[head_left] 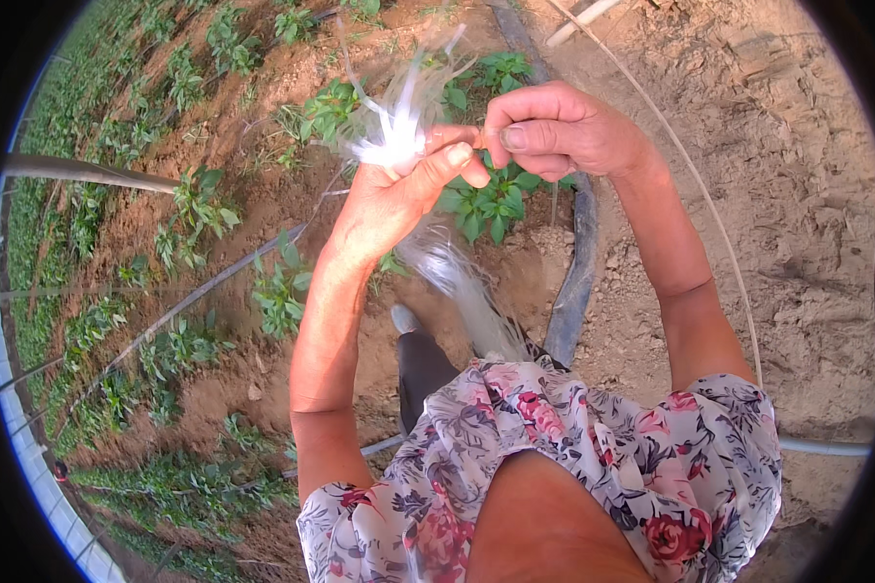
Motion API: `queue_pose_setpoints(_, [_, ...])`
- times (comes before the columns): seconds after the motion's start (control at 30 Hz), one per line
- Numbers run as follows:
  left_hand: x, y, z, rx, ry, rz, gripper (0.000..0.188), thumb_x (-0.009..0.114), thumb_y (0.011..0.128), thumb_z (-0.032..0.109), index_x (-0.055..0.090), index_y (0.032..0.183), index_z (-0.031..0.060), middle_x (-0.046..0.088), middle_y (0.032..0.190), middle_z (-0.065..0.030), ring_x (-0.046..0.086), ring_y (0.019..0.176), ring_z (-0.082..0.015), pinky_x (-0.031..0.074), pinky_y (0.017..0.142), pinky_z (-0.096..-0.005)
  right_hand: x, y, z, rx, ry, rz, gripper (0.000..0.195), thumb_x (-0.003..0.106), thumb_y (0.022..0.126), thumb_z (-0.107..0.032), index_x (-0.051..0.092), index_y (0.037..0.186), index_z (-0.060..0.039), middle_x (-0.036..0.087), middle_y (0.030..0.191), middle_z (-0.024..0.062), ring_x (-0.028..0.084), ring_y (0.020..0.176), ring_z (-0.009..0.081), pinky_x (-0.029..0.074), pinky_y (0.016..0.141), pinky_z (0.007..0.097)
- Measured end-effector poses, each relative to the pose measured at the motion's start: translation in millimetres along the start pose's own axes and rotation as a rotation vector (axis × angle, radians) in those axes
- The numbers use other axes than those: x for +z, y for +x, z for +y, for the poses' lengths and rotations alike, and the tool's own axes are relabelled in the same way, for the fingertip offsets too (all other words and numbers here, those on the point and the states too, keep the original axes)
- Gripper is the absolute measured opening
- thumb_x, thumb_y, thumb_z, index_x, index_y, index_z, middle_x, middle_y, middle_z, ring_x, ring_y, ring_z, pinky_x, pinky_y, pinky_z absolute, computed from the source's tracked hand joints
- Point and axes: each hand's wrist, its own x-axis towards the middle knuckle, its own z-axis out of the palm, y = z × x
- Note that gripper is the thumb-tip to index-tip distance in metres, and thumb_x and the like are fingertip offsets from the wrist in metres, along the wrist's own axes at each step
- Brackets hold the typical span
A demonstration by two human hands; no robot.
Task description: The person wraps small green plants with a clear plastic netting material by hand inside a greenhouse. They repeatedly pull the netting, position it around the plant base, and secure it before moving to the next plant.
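Note:
A bundle of white plastic twine strands [401, 135] is gripped in my left hand [415, 175], its loose ends fanning out above the fist in bright glare. More of the strands [444, 266] hang from below that hand towards my waist. My right hand [565, 131] has its fingers pinched together, close against the left fingertips; a thin strand seems to lie between the two hands, but the detail is too small to tell. Green leafy plants [492, 204] grow in the soil just beneath both hands.
A flat dark hose [579, 270] runs along the soil beside the plants. Rows of young plants [182, 346] with thin pipes [211, 283] fill the left. A taut pale cord [699, 182] crosses the bare earth at right. A pole [91, 171] juts in from the left.

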Motion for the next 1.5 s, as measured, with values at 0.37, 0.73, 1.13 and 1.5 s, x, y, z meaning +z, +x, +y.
queue_pose_setpoints(0.37, [-15, 51, -18, -0.135, -0.001, 0.014, 0.018, 0.063, 0.086, 0.024, 0.062, 0.082, 0.0065, 0.058, 0.070, 0.0017, 0.038, 0.049, -0.0013, 0.022, 0.041, -0.0168, -18, -158, 113, 0.282, 0.417, 0.094, 0.024, 0.057, 0.086, -0.022, 0.055, 0.079, 0.0012, 0.049, 0.058, 0.0057, 0.055, 0.052, 0.0166, 0.049, 0.052, 0.0306])
queue_pose_setpoints(0.73, [-5, 58, 6, -0.139, 0.027, -0.002, 0.019, 0.061, 0.087, 0.027, 0.062, 0.082, 0.0091, 0.054, 0.063, 0.0050, 0.038, 0.048, -0.0016, 0.027, 0.043, -0.0159, -97, -261, -86, 0.344, -0.448, 0.757, 0.024, 0.064, 0.084, -0.023, 0.059, 0.071, -0.0031, 0.050, 0.059, -0.0009, 0.044, 0.048, 0.0078, 0.034, 0.042, 0.0246])
queue_pose_setpoints(1.13, [-17, 52, 12, -0.041, -0.250, 0.012, 0.011, 0.055, 0.090, 0.014, 0.055, 0.086, 0.0041, 0.063, 0.080, -0.0121, 0.034, 0.042, -0.0073, 0.027, 0.038, -0.0210, 21, -146, -461, -0.953, -2.285, 0.482, 0.012, 0.057, 0.078, -0.005, 0.048, 0.071, -0.0004, 0.050, 0.068, 0.0096, 0.054, 0.066, 0.0267, 0.042, 0.060, 0.0366])
queue_pose_setpoints(1.5, [-41, 70, 247, 0.585, -0.495, -0.102, 0.023, 0.044, 0.096, 0.027, 0.053, 0.102, 0.0071, 0.049, 0.070, 0.0006, 0.027, 0.044, -0.0053, 0.023, 0.039, -0.0201, -45, -34, -582, -1.500, -1.734, 0.730, 0.008, 0.052, 0.087, -0.008, 0.056, 0.087, -0.0010, 0.062, 0.082, 0.0080, 0.061, 0.080, 0.0208, 0.048, 0.073, 0.0319])
